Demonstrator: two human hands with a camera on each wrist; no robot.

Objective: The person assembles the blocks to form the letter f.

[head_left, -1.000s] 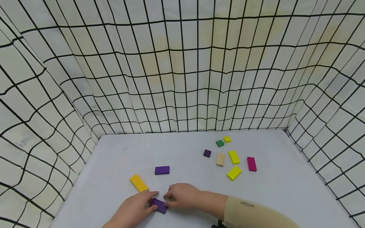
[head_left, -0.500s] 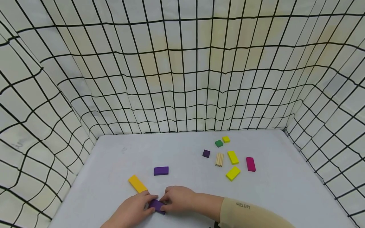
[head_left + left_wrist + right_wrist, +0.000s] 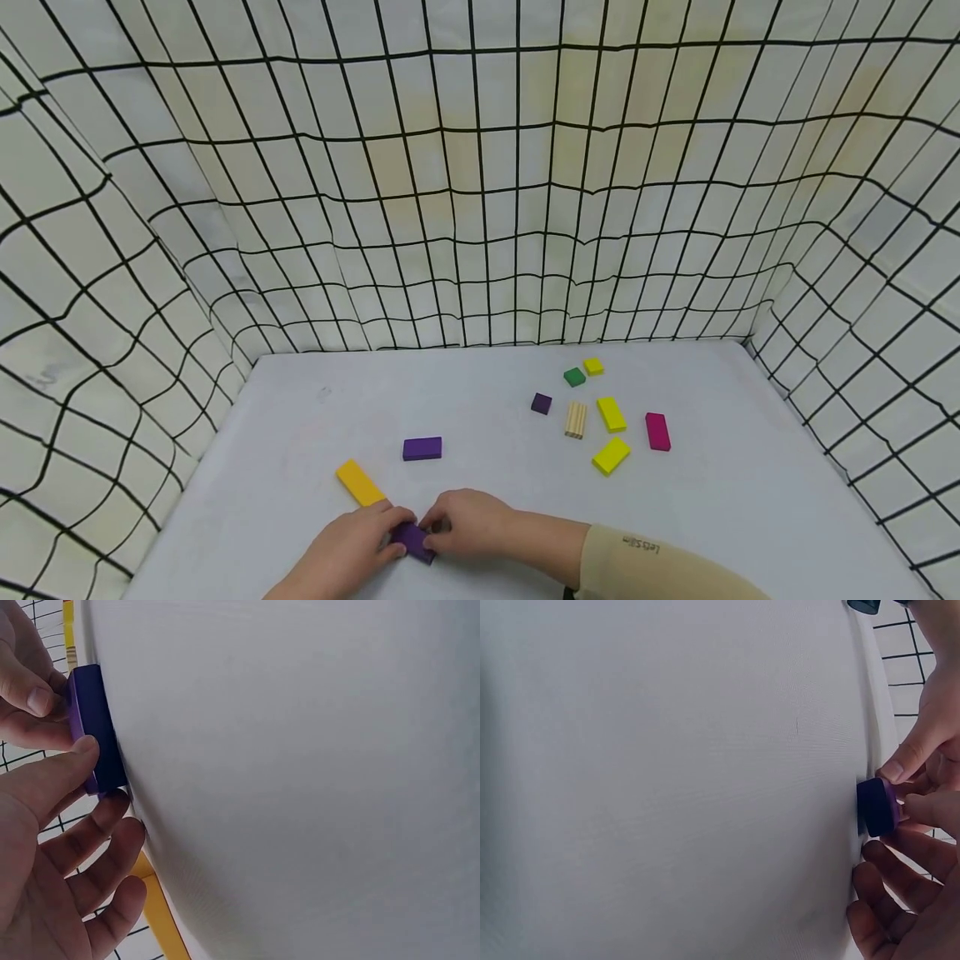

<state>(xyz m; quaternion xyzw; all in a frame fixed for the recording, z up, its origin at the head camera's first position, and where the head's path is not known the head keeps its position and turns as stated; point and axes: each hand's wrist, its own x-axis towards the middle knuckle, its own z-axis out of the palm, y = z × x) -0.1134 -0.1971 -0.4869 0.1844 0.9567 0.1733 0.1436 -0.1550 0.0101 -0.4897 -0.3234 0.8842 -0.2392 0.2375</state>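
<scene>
A purple rectangular block [image 3: 412,542] lies near the table's front, between both hands. Thumb and fingers of the left hand [image 3: 347,546] pinch its left part; in the left wrist view the thumb rests across the purple block [image 3: 97,727]. The right hand [image 3: 471,523] pinches the opposite end with bent fingers, and the right wrist view shows the block's dark end face [image 3: 877,807]. Just beyond the left fingers an orange block [image 3: 360,483] lies slanted, its near end partly hidden. Another purple block [image 3: 422,448] lies farther back.
Toward the back right of the white table [image 3: 300,400] lie a dark purple cube [image 3: 542,404], a green block [image 3: 574,377], several yellow blocks [image 3: 611,456], a striped wooden block [image 3: 575,420] and a magenta block [image 3: 657,432]. Black netting [image 3: 517,208] over white sheeting encloses the sides and back.
The right hand has shifted slightly left and closer to the left hand, its fingers now nearer together on the purple block's end. The other blocks stay where they lay.
</scene>
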